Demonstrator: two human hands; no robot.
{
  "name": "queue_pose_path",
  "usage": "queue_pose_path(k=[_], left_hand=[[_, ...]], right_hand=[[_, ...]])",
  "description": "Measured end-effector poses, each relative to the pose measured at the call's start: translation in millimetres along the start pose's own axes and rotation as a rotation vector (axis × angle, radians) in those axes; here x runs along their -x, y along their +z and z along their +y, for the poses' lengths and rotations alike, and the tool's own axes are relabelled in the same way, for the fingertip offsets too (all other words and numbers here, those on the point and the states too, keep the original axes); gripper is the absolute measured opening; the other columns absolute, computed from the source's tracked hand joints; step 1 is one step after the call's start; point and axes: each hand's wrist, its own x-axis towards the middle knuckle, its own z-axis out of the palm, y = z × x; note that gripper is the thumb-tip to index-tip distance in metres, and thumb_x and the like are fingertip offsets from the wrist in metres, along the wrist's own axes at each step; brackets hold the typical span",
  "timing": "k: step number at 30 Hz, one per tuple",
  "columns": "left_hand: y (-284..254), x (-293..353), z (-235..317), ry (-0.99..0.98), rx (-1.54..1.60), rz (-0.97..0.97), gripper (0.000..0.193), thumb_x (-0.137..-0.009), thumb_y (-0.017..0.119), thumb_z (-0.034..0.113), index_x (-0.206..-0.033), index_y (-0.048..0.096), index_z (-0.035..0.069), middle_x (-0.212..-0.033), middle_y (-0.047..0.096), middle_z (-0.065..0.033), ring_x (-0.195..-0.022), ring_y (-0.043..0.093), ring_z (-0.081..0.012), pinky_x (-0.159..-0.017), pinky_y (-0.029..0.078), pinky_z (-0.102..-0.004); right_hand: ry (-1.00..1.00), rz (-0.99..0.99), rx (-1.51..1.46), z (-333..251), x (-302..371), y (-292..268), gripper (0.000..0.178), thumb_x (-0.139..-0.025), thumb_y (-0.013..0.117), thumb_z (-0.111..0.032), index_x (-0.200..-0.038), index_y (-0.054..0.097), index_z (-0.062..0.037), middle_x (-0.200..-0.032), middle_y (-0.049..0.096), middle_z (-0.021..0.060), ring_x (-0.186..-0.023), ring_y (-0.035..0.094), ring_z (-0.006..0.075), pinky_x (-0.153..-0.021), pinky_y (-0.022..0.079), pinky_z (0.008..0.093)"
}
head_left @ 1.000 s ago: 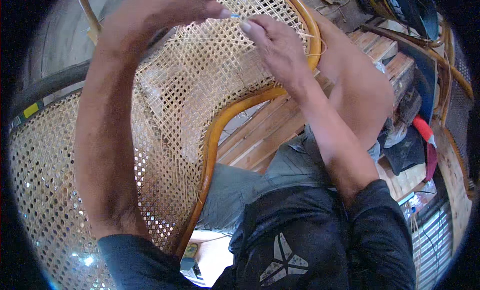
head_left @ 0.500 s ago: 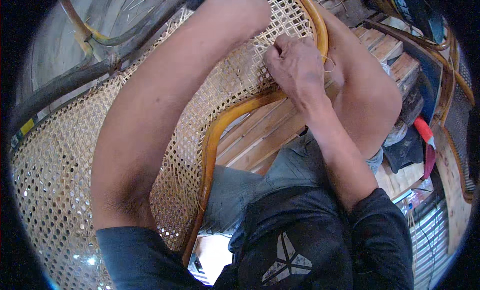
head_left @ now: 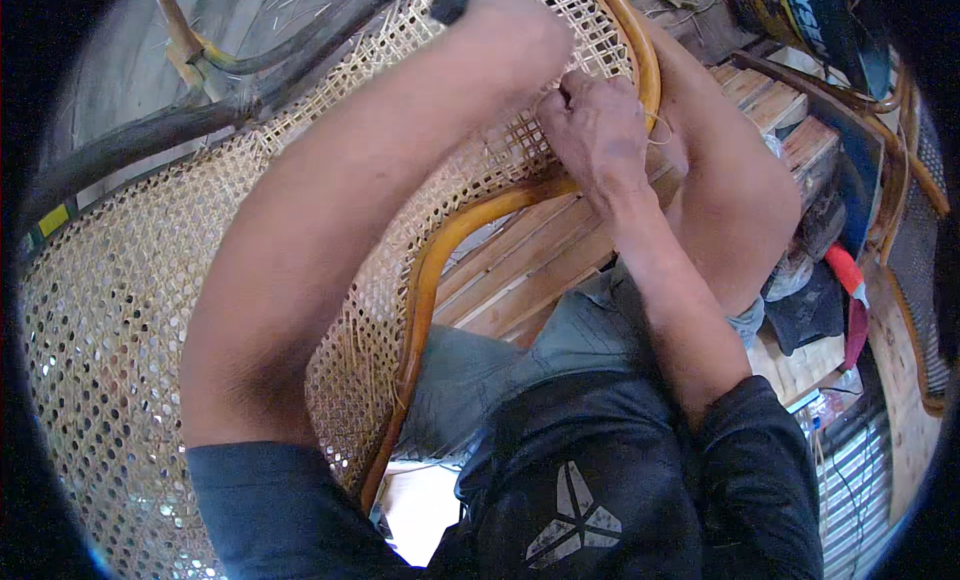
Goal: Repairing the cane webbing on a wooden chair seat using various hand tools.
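Observation:
A woven cane panel (head_left: 160, 270) with open holes stretches across the left and top, edged by a curved, varnished rattan frame (head_left: 440, 260). My left hand (head_left: 520, 25) is closed at the top over the weave, smeared by motion. From its left side sticks a black tool end (head_left: 450, 5); the rest of that tool is hidden in the fist. Against the panel near the frame's right bend rests my right hand (head_left: 600, 130), its fingers curled in a pinch. What they grip is hidden. A thin cane strand (head_left: 660, 128) loops out beside that hand at the frame.
My bare knee (head_left: 745, 190) is bent to the right of the frame. Wooden slats (head_left: 510, 270) lie below the panel. Dark poles (head_left: 150, 135) run along the upper left. At the right are a red-handled item (head_left: 845, 270), a dark container (head_left: 800, 20) and another rattan piece (head_left: 915, 310).
My left hand has moved slightly right and down, toward my right hand, carrying the black tool end along. My right hand stays nearly where it was.

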Motion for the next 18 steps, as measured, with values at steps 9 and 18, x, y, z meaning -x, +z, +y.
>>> queue_pose_path(k=[9, 18], left_hand=[[12.5, -2.0, -38.8, 0.219, 0.159, 0.144, 0.022, -0.079, 0.063, 0.024, -0.089, 0.070, 0.005, -0.086, 0.069, -0.0164, -0.081, 0.067, -0.0318, -0.070, 0.053, -0.0415], [20.4, 9.5, -52.6, 0.281, 0.284, 0.241, 0.025, -0.077, 0.064, 0.022, -0.094, 0.068, 0.004, -0.085, 0.068, -0.0178, -0.078, 0.067, -0.0317, -0.068, 0.052, -0.0418]], right_hand=[[-0.001, -0.029, 0.013, -1.1, -0.4, 3.3, 0.021, -0.084, 0.058, -0.023, -0.081, 0.067, -0.0048, -0.074, 0.063, 0.0207, -0.077, 0.060, 0.0391, -0.073, 0.050, 0.0480], [-0.005, 0.001, 0.015, -1.0, 4.4, 4.5, 0.016, -0.086, 0.059, -0.027, -0.086, 0.068, -0.0133, -0.076, 0.065, 0.0178, -0.079, 0.061, 0.0359, -0.072, 0.049, 0.0472]])
